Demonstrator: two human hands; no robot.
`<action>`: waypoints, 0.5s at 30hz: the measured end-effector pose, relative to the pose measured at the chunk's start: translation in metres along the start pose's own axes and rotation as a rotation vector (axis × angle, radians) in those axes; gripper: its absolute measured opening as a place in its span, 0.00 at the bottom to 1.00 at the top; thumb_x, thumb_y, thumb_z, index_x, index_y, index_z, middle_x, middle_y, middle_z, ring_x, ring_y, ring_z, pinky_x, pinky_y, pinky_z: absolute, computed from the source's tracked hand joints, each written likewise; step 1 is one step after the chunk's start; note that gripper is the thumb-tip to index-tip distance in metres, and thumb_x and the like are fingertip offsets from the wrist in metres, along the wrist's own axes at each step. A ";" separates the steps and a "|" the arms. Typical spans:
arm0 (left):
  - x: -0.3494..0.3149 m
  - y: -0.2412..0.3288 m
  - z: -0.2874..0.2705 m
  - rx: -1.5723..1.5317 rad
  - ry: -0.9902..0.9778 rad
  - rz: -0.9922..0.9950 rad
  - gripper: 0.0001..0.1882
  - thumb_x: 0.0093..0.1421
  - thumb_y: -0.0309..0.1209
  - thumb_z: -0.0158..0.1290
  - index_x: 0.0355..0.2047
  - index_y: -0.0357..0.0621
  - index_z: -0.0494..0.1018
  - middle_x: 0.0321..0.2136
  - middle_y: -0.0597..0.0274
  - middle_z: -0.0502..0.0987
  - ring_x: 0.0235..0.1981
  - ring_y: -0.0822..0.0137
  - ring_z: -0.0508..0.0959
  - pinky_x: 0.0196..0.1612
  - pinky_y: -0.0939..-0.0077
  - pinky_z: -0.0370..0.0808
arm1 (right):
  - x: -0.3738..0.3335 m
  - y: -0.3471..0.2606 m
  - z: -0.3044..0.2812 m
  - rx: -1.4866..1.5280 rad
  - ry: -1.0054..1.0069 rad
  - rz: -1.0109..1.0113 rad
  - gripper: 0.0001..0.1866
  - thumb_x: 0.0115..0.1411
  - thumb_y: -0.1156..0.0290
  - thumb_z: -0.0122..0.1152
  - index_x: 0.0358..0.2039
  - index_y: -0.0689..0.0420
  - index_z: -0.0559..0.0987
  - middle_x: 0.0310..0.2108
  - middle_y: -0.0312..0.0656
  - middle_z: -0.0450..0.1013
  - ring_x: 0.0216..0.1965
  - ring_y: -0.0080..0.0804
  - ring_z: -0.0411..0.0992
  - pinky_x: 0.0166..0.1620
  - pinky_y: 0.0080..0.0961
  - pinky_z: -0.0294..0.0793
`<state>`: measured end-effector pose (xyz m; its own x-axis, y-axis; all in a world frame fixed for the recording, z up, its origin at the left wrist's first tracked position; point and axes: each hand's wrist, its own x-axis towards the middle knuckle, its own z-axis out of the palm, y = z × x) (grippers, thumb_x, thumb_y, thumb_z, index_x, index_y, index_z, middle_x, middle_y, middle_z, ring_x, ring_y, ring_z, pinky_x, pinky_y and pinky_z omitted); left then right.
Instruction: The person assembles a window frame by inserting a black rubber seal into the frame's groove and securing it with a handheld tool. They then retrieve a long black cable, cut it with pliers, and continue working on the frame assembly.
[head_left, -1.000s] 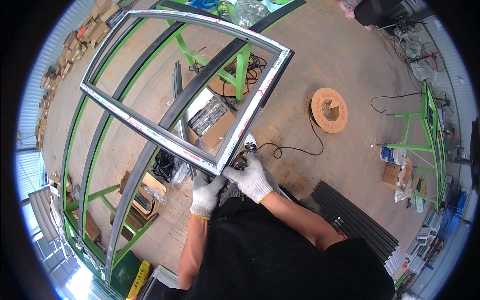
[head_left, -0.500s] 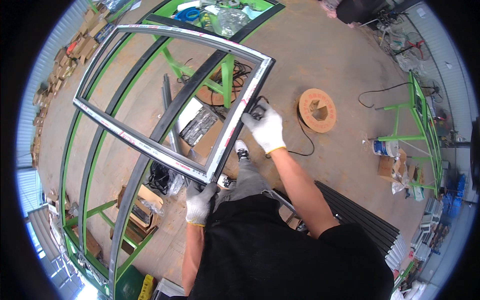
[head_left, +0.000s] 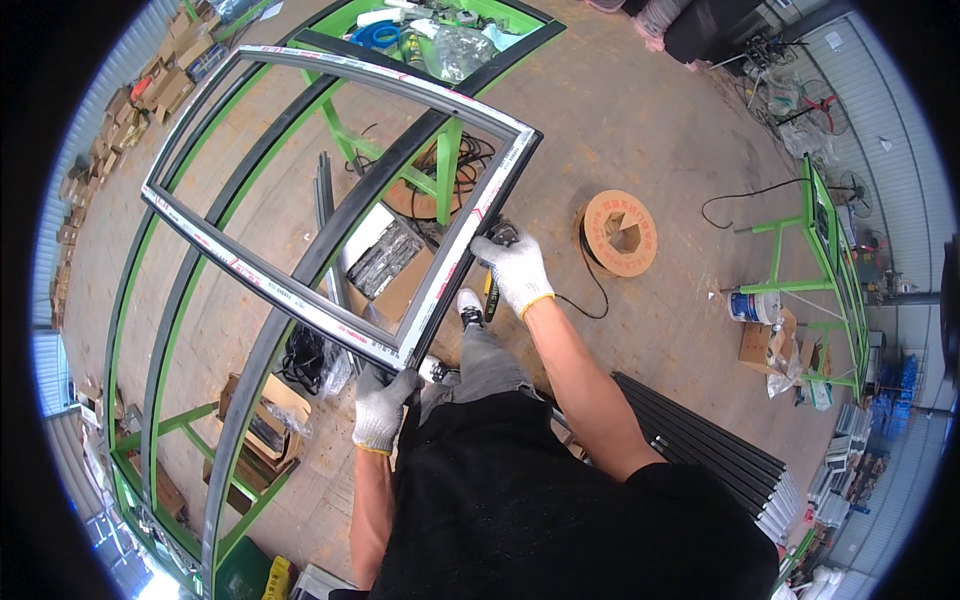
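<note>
A rectangular window frame (head_left: 290, 298), dark with white printed protective film, lies across the padded bars of a green work stand (head_left: 447, 170). My left hand (head_left: 380, 408), in a white knit glove, is closed at the frame's near corner, its fingertips partly hidden under the edge. My right hand (head_left: 520, 272), gloved the same way, is at the middle of the frame's right side. It is closed round a hand tool (head_left: 490, 297) with a yellow-and-black handle; a dark part shows above the fingers against the frame's edge. The tool's exact kind is not clear.
A cardboard reel (head_left: 620, 233) with black cord stands on the floor to the right. Long dark profiles (head_left: 700, 440) lie near my right side. An open carton (head_left: 385, 255) sits beneath the stand. A tool tray (head_left: 440, 45) is at the far end. Another green stand (head_left: 825, 240) is at right.
The view has shifted slightly. My right hand has slid a little nearer along the frame's right side, and the tool's yellow-and-black handle now shows. My left hand stays at the corner.
</note>
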<state>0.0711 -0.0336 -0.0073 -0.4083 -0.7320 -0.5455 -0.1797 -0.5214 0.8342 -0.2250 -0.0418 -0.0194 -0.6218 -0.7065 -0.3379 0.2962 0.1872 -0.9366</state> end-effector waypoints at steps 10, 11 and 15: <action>-0.005 -0.013 -0.022 -0.178 -0.013 0.007 0.13 0.63 0.25 0.58 0.47 0.33 0.74 0.29 0.51 0.83 0.24 0.65 0.81 0.28 0.72 0.78 | -0.013 -0.021 -0.041 -0.034 -0.355 0.388 0.20 0.60 0.71 0.75 0.50 0.66 0.82 0.36 0.41 0.81 0.31 0.28 0.78 0.38 0.27 0.78; -0.009 -0.020 -0.025 -0.176 -0.006 -0.027 0.19 0.62 0.27 0.57 0.52 0.32 0.74 0.35 0.49 0.84 0.31 0.63 0.84 0.35 0.70 0.81 | -0.017 -0.020 -0.048 -0.014 -0.380 0.432 0.21 0.58 0.67 0.78 0.48 0.64 0.83 0.34 0.40 0.81 0.28 0.28 0.78 0.33 0.27 0.77; -0.025 -0.056 -0.021 -0.491 0.061 -0.048 0.33 0.56 0.28 0.58 0.63 0.33 0.70 0.53 0.49 0.81 0.49 0.58 0.84 0.50 0.67 0.82 | -0.032 -0.010 -0.083 0.073 -0.538 0.663 0.22 0.63 0.74 0.72 0.56 0.68 0.80 0.43 0.51 0.84 0.36 0.35 0.83 0.41 0.32 0.85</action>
<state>0.1098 0.0048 -0.0420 -0.3539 -0.7190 -0.5981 0.2517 -0.6891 0.6795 -0.2687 0.0355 -0.0069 0.1200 -0.6976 -0.7064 0.5340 0.6452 -0.5464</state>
